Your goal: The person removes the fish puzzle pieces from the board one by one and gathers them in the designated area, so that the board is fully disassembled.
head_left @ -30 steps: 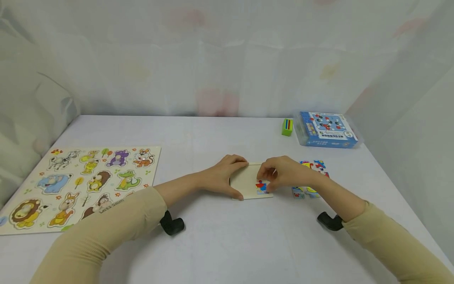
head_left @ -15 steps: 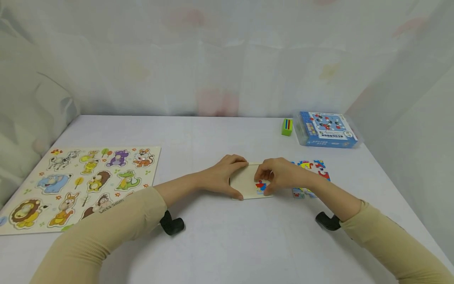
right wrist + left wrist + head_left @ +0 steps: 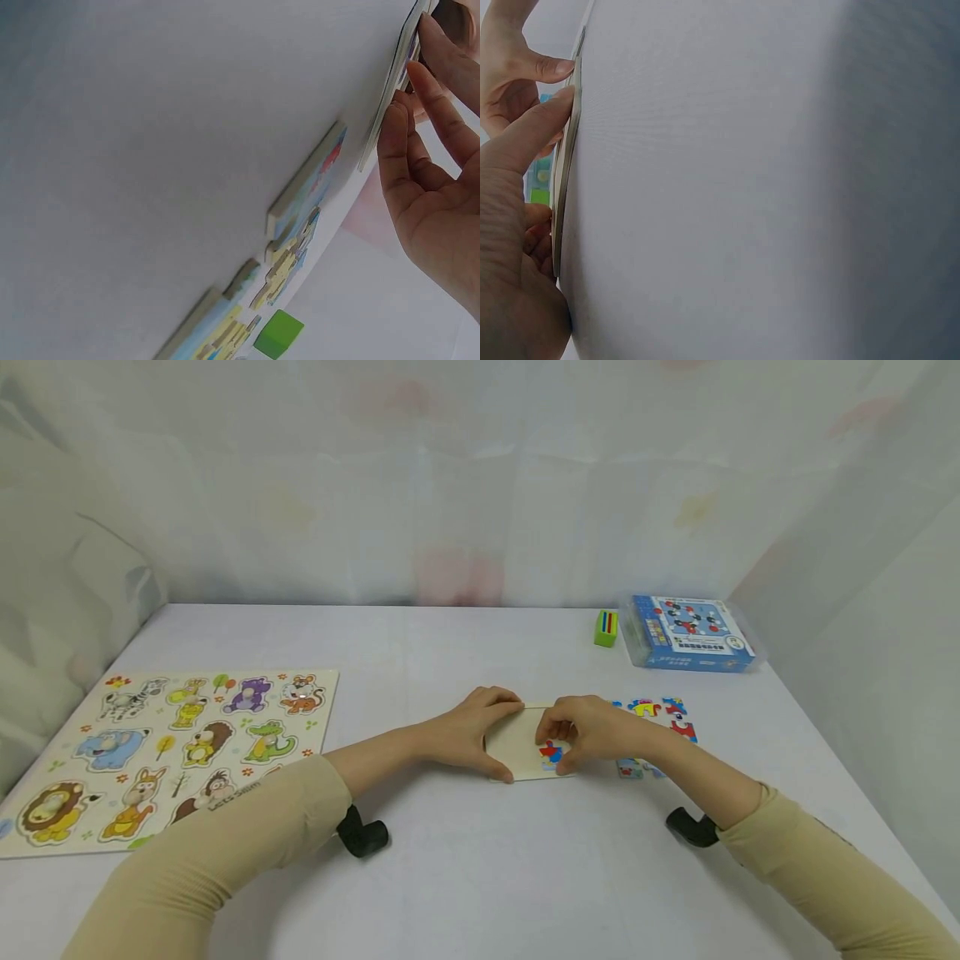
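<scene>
A small pale wooden puzzle tray lies on the table in the head view. My left hand grips its left side, thumb at the near edge and fingers at the far edge; the left wrist view shows the thumb along the tray's rim. Inside the tray's near right corner sits a red and blue jigsaw puzzle piece. My right hand pinches this piece, index finger above it and thumb at its lower right. Part of the piece is hidden by the fingers.
Several loose puzzle pieces lie right of the tray, partly behind the right forearm. Farther back are a green block and a blue box. A large animal puzzle board lies at the left, partly under the left sleeve.
My right hand has shifted slightly left over the tray's corner, uncovering more of the loose pieces behind it. The left hand stays on the tray.
</scene>
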Motion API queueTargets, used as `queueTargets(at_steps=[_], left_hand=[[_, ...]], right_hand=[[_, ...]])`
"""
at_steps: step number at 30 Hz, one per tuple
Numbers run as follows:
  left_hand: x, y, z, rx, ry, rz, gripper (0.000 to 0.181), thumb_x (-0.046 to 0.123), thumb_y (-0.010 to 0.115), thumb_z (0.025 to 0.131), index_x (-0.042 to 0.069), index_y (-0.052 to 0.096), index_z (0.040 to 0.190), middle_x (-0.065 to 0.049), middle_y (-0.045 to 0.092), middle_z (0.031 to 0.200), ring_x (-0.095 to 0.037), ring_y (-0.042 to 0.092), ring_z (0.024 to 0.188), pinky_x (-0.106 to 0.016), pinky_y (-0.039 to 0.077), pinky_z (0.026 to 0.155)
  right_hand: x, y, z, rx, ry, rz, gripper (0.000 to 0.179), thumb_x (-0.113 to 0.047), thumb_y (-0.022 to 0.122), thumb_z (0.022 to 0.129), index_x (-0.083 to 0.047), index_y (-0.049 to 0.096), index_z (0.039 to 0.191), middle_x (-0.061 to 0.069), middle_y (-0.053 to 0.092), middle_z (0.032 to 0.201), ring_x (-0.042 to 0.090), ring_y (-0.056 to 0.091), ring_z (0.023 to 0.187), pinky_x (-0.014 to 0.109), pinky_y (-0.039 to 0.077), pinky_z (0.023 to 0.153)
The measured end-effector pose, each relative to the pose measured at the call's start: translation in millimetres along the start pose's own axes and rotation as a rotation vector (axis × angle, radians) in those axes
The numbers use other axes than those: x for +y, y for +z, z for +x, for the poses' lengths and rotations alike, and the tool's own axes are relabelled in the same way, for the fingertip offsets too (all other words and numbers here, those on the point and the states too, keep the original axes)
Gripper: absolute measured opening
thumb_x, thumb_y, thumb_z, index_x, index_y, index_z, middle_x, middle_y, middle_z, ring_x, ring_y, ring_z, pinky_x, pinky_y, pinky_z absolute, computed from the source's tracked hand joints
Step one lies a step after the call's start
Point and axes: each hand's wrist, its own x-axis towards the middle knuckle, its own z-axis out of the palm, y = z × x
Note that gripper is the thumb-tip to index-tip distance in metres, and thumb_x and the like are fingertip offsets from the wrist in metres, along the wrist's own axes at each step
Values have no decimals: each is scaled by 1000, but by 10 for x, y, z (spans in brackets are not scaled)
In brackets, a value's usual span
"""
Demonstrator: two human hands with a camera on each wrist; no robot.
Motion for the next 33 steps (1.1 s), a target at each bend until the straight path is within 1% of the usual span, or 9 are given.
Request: queueTargets(at_steps=[12,20,33], left_hand=[[-24,10,10,-5,-3,0,102,51,84,71,7,37,151,-2,34,152,-21,29,139,-37,35,112],[-24,15,8,0,0,0,102,50,84,72,7,37,151,-3,34,152,-21,30,138,-37,36,111],[-8,11,2,0,0,-5,102,49,84,72,7,37,151,-4,35,152,-21,29,140,-39,35,112]], right_hand=[[5,11,11,1,25,-10,29,-22,87,73,-26,70,96,1,58,98,16,52,91,29,45,81],[5,14,16,-1,18,-7,29,-21,87,73,-25,70,96,0,59,99,16,52,92,29,46,83],[26,28,11,9,-2,-4,31,-20,88,72,-22,68,96,-1,60,97,15,53,90,27,47,81]])
